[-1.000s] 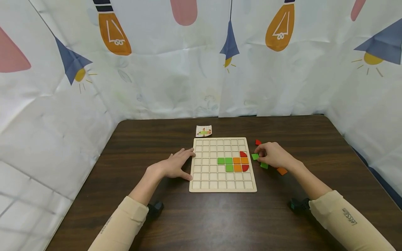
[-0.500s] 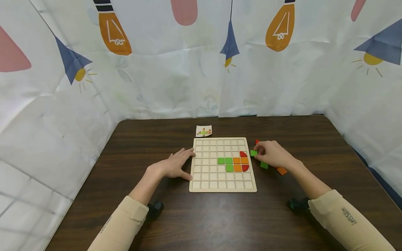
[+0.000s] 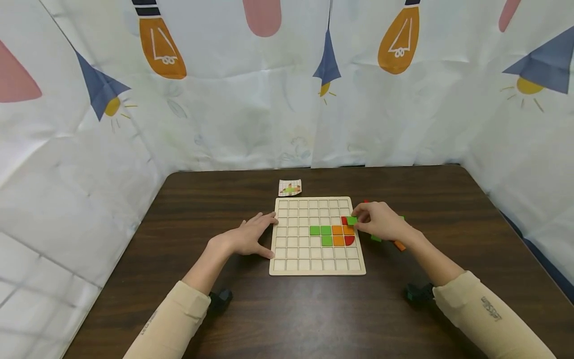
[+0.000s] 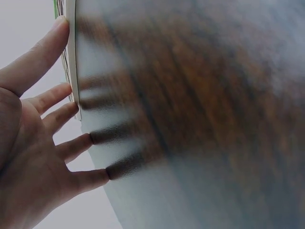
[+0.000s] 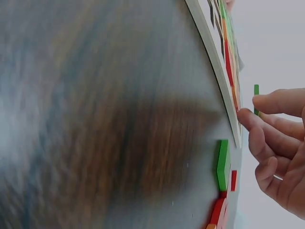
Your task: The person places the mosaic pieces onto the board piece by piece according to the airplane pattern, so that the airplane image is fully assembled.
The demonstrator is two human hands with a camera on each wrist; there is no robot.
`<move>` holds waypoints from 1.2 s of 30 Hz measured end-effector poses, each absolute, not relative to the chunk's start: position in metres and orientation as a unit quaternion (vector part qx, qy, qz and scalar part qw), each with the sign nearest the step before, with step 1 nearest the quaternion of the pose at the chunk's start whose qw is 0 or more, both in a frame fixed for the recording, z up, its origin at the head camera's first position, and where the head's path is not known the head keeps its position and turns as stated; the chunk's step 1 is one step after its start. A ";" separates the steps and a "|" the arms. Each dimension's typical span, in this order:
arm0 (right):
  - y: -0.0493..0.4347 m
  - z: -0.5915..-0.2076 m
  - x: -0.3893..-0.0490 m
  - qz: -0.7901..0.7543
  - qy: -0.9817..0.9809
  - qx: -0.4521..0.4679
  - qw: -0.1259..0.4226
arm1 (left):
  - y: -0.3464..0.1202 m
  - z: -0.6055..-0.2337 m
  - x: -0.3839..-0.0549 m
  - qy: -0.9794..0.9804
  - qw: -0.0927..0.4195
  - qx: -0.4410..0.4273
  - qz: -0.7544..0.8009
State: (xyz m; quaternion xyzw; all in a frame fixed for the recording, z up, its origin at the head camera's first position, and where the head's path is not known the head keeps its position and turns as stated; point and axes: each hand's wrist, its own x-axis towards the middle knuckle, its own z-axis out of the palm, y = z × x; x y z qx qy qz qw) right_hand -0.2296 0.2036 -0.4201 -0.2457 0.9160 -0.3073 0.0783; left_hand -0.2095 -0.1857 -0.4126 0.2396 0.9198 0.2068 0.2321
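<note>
A pale wooden grid board [image 3: 298,249] lies on the dark table. Green, orange and red tiles fill some cells on its right half. My left hand [image 3: 246,237] spreads along the board's left edge, thumb and some fingertips touching the rim and the others on the table, as the left wrist view shows. Between thumb and fingers my right hand [image 3: 381,222] pinches a green square tile [image 3: 352,220], also seen edge-on as a thin green tile [image 5: 256,98]. That tile is raised over the board's right side, overlapping the upper red rounded tile [image 3: 344,220] in the head view.
Right of the board lie loose pieces: a green tile [image 5: 223,166], red pieces [image 5: 218,212] and an orange tile [image 3: 399,246], partly hidden by the right hand. A small picture card [image 3: 289,188] lies behind the board. Patterned white cloth [image 3: 269,114] hangs behind the table.
My right hand has lifted the green tile and carried it left, from beside the board to over its right side. The left hand has stayed at the left edge.
</note>
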 end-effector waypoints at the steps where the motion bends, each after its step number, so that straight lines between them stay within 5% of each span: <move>1: 0.202 -0.420 -0.229 -0.307 0.916 -0.246 0.076 | -0.186 -0.413 -0.210 0.920 0.231 0.240 0.206; 36: 0.147 -0.425 -0.218 -0.336 0.889 -0.299 0.087 | -0.188 -0.416 -0.213 0.914 0.224 0.265 0.210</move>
